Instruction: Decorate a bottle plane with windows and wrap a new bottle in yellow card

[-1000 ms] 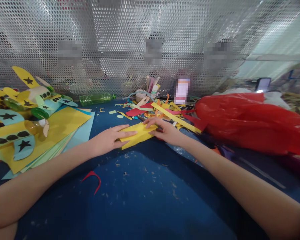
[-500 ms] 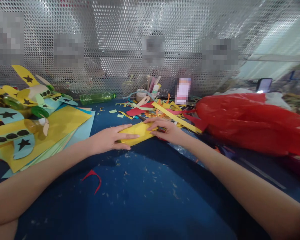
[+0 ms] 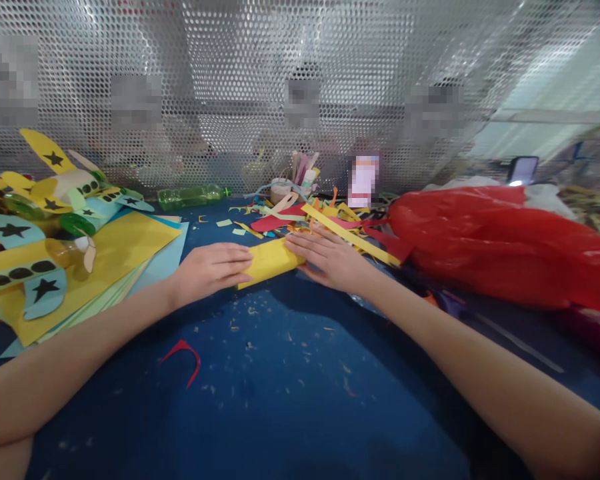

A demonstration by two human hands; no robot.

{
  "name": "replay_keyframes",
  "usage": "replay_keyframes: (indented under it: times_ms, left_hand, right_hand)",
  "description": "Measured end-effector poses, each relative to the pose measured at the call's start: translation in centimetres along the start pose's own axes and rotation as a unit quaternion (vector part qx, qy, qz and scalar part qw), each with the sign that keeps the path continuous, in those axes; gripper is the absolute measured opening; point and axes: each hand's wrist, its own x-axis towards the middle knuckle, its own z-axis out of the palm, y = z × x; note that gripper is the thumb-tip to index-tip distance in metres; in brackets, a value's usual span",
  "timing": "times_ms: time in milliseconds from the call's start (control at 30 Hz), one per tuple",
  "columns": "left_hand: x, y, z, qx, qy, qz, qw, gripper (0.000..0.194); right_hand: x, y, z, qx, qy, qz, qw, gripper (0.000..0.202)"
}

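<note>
A piece of yellow paper point(image 3: 271, 260), curved over like a roll, lies on the blue tabletop in front of me. My left hand point(image 3: 214, 267) is closed over its left end, fingers together on top. On the right end rests my right hand point(image 3: 325, 257), its fingers laid across the paper and the thumb at the near side. Whether anything is inside the paper is hidden.
Coloured paper scraps point(image 3: 347, 233) and a green bottle point(image 3: 194, 195) lie behind my hands. Left are paper-and-bottle planes point(image 3: 30, 273) on stacked paper sheets point(image 3: 130, 243). A red plastic bag point(image 3: 480, 247) fills the right. A red paper offcut point(image 3: 193, 357) lies nearer.
My right hand has gone from pinching at the paper with bent fingers to lying flatter over its right end. My left fingers have drawn together, and the paper's upper surface now looks smoother.
</note>
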Motion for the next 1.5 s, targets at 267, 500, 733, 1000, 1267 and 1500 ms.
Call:
replay_keyframes:
  times_ms: [267, 500, 733, 1000, 1267, 1500]
  left_hand:
    - [-0.2, -0.3, -0.4, 0.0, 0.135, 0.007, 0.991, 0.043]
    - [0.3, -0.7, -0.4, 0.007, 0.025, 0.016, 1.0, 0.053]
    - [0.4, -0.9, -0.5, -0.01, -0.013, 0.028, 0.999, 0.043]
    - [0.4, -1.1, -0.4, -0.042, -0.075, -0.036, 0.996, 0.069]
    - [0.2, -1.2, -0.1, -0.045, -0.056, -0.11, 0.991, 0.077]
    - [0.0, -0.8, 0.8, -0.056, -0.012, -0.111, 0.992, 0.069]
  right_hand:
    - [0.2, -1.5, 0.2, -0.003, 0.016, 0.04, 0.999, 0.061]
    - [0.8, -3.6, -0.4, -0.034, 0.052, 0.065, 0.996, 0.062]
    - [0.7, -4.1, 0.1, -0.03, 0.006, 0.047, 0.998, 0.058]
    - [0.8, -3.0, 0.0, -0.02, 0.012, 0.063, 0.998, 0.051]
    - [0.6, -2.1, -1.6, -0.063, 0.038, 0.182, 0.981, 0.055]
    - [-3.7, -2.2, -7.2, -0.167, -0.052, 0.471, 0.865, 0.036]
